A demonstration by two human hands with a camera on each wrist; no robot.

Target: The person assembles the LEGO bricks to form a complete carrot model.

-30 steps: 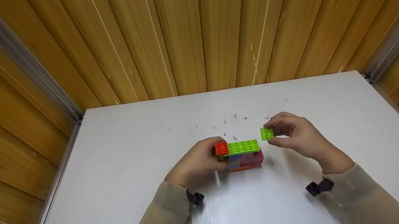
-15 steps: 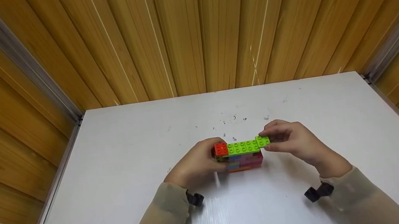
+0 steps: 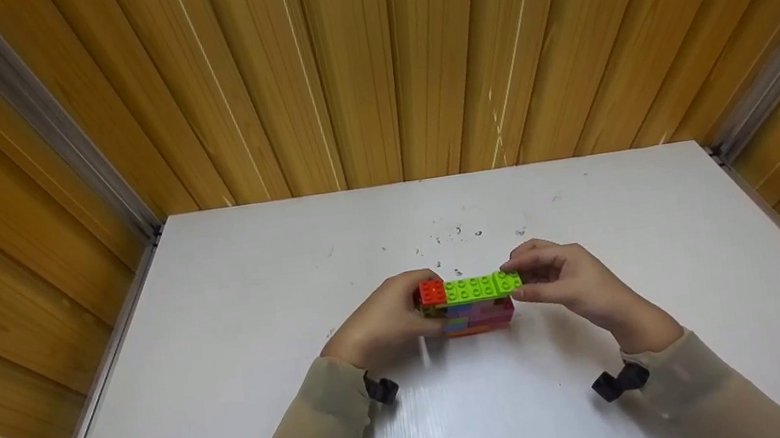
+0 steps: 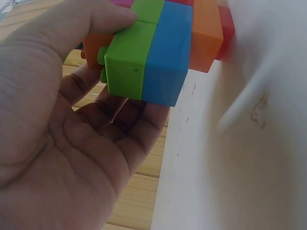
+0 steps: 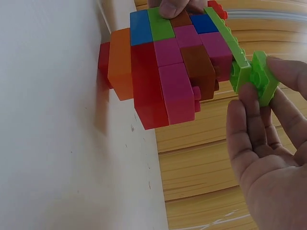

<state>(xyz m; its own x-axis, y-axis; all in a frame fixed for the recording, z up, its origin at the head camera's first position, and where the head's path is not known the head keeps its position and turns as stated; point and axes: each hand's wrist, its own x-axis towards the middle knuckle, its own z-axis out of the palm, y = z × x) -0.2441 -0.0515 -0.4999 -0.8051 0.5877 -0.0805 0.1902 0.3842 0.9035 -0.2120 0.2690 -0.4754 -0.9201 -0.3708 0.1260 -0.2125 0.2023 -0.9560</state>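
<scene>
A stacked block of toy building bricks [image 3: 480, 317] stands on the table in the head view, with blue, pink, orange and red bricks in its sides. A long lime-green plate [image 3: 469, 289] lies across its top, beside a red brick [image 3: 432, 291] at the left end. My left hand [image 3: 389, 315] grips the stack's left end; the left wrist view shows its thumb on a green brick [image 4: 127, 62] next to a blue brick [image 4: 168, 52]. Between thumb and fingers my right hand [image 3: 572, 276] pinches a small lime-green plate [image 5: 264, 79] at the long plate's right end. Whether they are joined, I cannot tell.
The white table [image 3: 253, 267] carries small dark marks behind the stack. Yellow wood-look panels [image 3: 362, 64] rise at the back and both sides. A black wrist camera [image 3: 382, 391] sits at the left cuff, another black camera [image 3: 619, 382] at the right.
My right hand has moved left and down, bringing the small green plate from beside the stack onto the long plate's right end. The left hand has kept its grip in place.
</scene>
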